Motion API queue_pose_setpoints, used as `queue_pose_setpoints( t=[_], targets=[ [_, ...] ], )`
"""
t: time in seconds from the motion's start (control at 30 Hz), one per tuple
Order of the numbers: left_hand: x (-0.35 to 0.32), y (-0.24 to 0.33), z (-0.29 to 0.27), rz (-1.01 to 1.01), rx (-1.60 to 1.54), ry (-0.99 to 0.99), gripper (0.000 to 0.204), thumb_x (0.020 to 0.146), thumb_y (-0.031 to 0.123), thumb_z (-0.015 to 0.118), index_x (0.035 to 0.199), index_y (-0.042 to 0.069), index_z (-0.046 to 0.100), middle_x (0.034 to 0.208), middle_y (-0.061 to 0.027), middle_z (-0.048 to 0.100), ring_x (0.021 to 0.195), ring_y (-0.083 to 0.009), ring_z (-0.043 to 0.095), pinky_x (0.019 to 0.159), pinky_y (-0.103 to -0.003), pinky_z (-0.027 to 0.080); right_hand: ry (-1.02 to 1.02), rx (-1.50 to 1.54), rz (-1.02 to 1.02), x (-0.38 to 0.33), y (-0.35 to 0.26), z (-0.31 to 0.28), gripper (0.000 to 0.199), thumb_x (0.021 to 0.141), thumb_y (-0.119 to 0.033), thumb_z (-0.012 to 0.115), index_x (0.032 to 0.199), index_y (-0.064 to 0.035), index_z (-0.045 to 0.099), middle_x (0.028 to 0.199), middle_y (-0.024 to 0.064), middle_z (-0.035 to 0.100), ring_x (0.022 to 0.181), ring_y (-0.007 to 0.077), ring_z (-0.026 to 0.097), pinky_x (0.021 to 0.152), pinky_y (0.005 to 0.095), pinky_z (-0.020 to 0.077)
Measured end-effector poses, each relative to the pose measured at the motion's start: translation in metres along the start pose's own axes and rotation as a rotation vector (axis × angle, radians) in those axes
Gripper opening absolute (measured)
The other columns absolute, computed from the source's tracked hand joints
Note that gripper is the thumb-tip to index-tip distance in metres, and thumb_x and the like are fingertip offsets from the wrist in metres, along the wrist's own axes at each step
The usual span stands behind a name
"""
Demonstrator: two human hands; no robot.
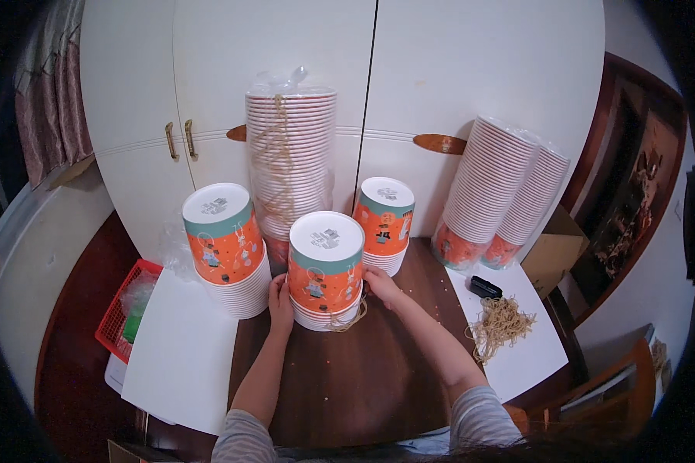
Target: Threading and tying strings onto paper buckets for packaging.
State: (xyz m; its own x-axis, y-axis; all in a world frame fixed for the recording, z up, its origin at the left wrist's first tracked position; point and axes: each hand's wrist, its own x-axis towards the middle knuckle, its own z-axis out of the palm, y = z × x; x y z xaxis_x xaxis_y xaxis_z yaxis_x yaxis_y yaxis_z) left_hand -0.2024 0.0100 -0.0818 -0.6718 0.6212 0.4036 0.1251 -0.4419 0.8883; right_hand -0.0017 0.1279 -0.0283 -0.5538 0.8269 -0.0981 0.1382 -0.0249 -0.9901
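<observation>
both hands rest at the base of a short stack of upturned orange paper bowls [326, 270] that stands at the middle of the dark wooden tabletop [363, 378]. the left hand [280, 302] presses flat against the stack's left side with its fingers spread and closed on nothing. the right hand [380, 285] touches the lower right edge of the same stack, fingers curled against the rims; a loop of tan rubber band [350, 320] lies at the foot of the stack just beside it. whether the right fingers pinch that band, i cannot tell.

to the left a second bowl stack [228, 251] stands on a white sheet [181, 355], and behind to the right a third, smaller stack [384, 224]. a tall bagged column of bowls [289, 154] rises behind them against the white cupboard doors [455, 69]. two leaning bagged rows of bowls [498, 193] rest at the right. a heap of rubber bands [500, 324] lies on another white sheet, near a small black object [485, 287]. a red basket [120, 312] sits at the far left.
</observation>
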Motion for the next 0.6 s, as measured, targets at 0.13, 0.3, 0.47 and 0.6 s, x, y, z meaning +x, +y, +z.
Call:
queue_pose_setpoints(
  t=[0.13,0.3,0.47,0.6],
  targets=[
    [-0.002,0.005,0.001,0.074,0.097,-0.05,0.025,0.089,0.012,0.039,0.107,-0.001,0.049,0.102,-0.0107,0.053,0.096,-0.0182,0.049,0.086,-0.029,0.037,-0.021,0.01,0.024,0.002,0.003,-0.001,0.025,0.09,-0.02,0.041,0.107,-0.0091,0.055,0.085,-0.0019,0.057,0.065,0.0067,0.045,0.057,0.0209,0.0379],
    [-0.003,0.006,0.001,0.024,0.078,-0.054,0.026,0.089,0.013,0.038,0.107,-0.002,0.049,0.103,-0.0112,0.053,0.097,-0.0184,0.049,0.086,-0.029,0.037,-0.024,0.011,-0.004,0.004,0.009,0.001,0.025,0.09,-0.02,0.041,0.109,-0.0078,0.052,0.089,-0.001,0.057,0.07,0.0071,0.047,0.058,0.021,0.0392],
    [-0.003,0.001,0.002,0.064,0.083,-0.057,0.026,0.089,0.013,0.037,0.106,-0.002,0.05,0.101,-0.0112,0.053,0.096,-0.0188,0.049,0.086,-0.03,0.037,-0.019,0.022,-0.021,0.006,0.016,0.0,0.026,0.091,-0.02,0.04,0.111,-0.0073,0.051,0.089,-0.0007,0.056,0.068,0.007,0.048,0.056,0.0207,0.039],
    [-0.001,-0.009,-0.003,0.086,0.162,-0.05,0.026,0.089,0.013,0.037,0.106,-0.001,0.05,0.101,-0.0114,0.054,0.096,-0.0195,0.05,0.086,-0.03,0.037,-0.007,0.089,-0.042,0.005,0.018,0.006,0.026,0.091,-0.02,0.04,0.111,-0.0072,0.051,0.085,-0.0006,0.056,0.062,0.0065,0.046,0.052,0.0203,0.0378]
  ],
)
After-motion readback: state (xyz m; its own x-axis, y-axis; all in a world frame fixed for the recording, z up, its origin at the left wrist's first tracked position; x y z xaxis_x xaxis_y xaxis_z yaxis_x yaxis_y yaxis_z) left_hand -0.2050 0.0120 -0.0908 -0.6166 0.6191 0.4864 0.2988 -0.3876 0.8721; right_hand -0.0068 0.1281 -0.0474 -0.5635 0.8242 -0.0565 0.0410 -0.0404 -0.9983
